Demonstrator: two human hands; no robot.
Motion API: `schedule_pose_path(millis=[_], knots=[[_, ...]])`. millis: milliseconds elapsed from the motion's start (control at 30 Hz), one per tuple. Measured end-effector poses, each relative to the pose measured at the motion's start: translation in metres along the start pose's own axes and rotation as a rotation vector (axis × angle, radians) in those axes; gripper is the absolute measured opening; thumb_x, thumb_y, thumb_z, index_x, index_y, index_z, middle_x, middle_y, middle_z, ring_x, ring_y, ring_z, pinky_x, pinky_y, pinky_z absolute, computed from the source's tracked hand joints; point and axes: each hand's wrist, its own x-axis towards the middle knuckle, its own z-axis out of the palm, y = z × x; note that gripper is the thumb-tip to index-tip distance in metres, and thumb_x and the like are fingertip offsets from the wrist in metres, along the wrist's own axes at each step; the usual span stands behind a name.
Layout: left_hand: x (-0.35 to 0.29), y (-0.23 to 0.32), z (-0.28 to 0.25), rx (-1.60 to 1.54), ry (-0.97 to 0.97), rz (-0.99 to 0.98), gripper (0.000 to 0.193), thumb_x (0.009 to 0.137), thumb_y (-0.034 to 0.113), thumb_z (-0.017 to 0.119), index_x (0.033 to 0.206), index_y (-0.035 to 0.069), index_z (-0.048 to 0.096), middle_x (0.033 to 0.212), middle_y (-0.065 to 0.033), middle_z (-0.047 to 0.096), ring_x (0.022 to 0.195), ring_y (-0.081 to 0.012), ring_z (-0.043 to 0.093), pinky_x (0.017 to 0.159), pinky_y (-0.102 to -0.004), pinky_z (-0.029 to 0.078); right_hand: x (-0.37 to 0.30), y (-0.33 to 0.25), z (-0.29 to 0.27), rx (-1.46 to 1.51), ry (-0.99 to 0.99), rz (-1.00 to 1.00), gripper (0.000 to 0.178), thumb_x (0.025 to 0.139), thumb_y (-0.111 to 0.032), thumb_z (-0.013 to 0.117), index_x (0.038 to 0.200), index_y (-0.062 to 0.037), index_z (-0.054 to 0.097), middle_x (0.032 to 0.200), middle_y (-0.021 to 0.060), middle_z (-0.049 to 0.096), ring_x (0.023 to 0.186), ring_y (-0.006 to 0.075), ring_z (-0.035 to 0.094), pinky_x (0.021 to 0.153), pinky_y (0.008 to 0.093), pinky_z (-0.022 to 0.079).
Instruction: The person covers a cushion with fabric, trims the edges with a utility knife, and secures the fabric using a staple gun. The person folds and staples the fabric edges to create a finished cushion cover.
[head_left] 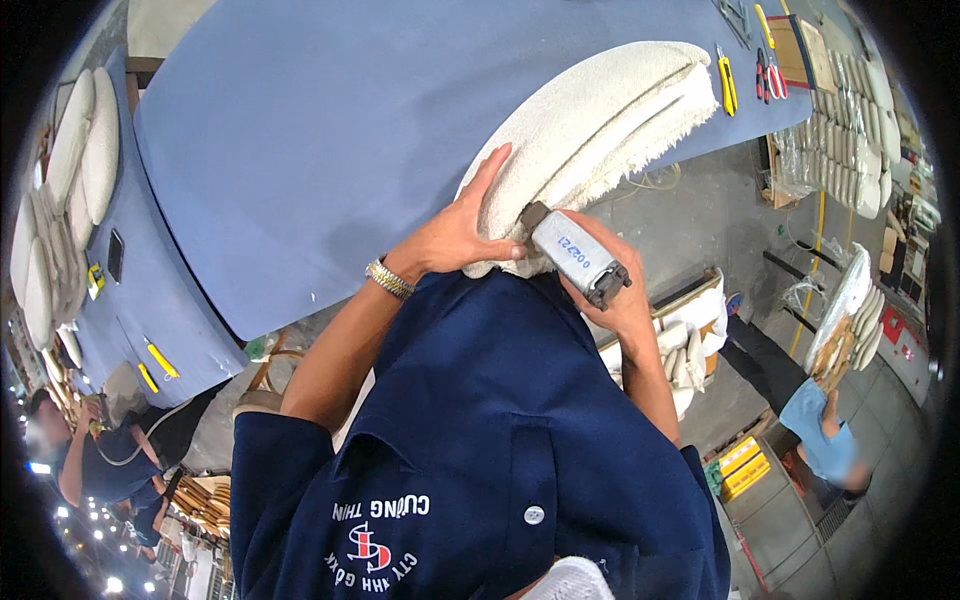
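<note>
A curved, cream fabric-covered cushion (pixel 560 120) lies at the table's near edge, its near end against the front of my shirt. Frayed fabric runs along its right side. My left hand (pixel 455 232) holds the cushion's near end, thumb and index finger spread across the fabric; its other fingers are mostly hidden. My right hand (pixel 627 312) is wrapped round a grey staple gun (pixel 572 252), its dark nose at the cushion's inner edge beside my left thumb. Most of the right fingers are hidden behind the tool.
The blue-topped table (pixel 300 150) carries a yellow utility knife (pixel 727 82) and red-handled pliers (pixel 775 78) at far right. A second blue table (pixel 160 290) on the left holds stacked cushions (pixel 45 260) and a phone (pixel 116 257). Other people work at lower left and right.
</note>
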Motion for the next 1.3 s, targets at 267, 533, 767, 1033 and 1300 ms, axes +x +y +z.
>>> schedule_pose_path(millis=[267, 533, 767, 1033, 1300], knots=[[-0.023, 0.011, 0.034, 0.357, 0.239, -0.151, 0.096, 0.086, 0.022, 0.074, 0.16, 0.006, 0.015, 0.16, -0.0304, 0.025, 0.146, -0.0482, 0.03, 0.117, -0.0492, 0.037, -0.007, 0.012, 0.014, -0.009, 0.091, -0.093, 0.052, 0.076, -0.008, 0.074, 0.127, -0.0006, 0.064, 0.121, 0.0216, 0.069, 0.112, 0.0358, 0.069, 0.094, 0.0381, 0.053], [-0.026, 0.02, 0.038, 0.509, 0.253, -0.146, 0.093, 0.085, 0.012, 0.07, 0.16, 0.007, 0.015, 0.159, -0.03, 0.029, 0.143, -0.0462, 0.037, 0.109, -0.0486, 0.046, -0.02, 0.019, 0.013, -0.009, 0.073, -0.096, 0.053, 0.078, -0.012, 0.075, 0.129, -0.0013, 0.064, 0.12, 0.0211, 0.07, 0.111, 0.0344, 0.069, 0.092, 0.0371, 0.053], [-0.027, 0.03, 0.042, 0.566, 0.187, -0.223, 0.097, 0.083, 0.009, 0.071, 0.16, 0.009, 0.013, 0.16, -0.0281, 0.026, 0.143, -0.0454, 0.036, 0.106, -0.0509, 0.049, -0.017, 0.018, 0.01, 0.072, -0.021, -0.034, 0.054, 0.078, -0.011, 0.074, 0.131, -0.0034, 0.063, 0.116, 0.0191, 0.071, 0.107, 0.0322, 0.071, 0.091, 0.0354, 0.053], [-0.024, 0.024, 0.04, 0.514, 0.225, -0.158, 0.1, 0.083, 0.012, 0.073, 0.161, 0.01, 0.011, 0.161, -0.0292, 0.024, 0.145, -0.0478, 0.033, 0.1, -0.0563, 0.051, -0.017, 0.016, 0.012, 0.003, 0.041, -0.139, 0.052, 0.078, -0.009, 0.073, 0.129, -0.0012, 0.064, 0.115, 0.0201, 0.071, 0.103, 0.0342, 0.07, 0.088, 0.0363, 0.053], [-0.028, 0.031, 0.038, 0.54, 0.191, -0.208, 0.102, 0.079, 0.006, 0.072, 0.161, 0.01, 0.012, 0.161, -0.0271, 0.026, 0.145, -0.0465, 0.033, 0.101, -0.0538, 0.052, -0.023, 0.018, 0.015, 0.09, -0.054, -0.065, 0.055, 0.078, -0.011, 0.073, 0.131, -0.0011, 0.063, 0.116, 0.0206, 0.07, 0.106, 0.0365, 0.069, 0.091, 0.0372, 0.053]])
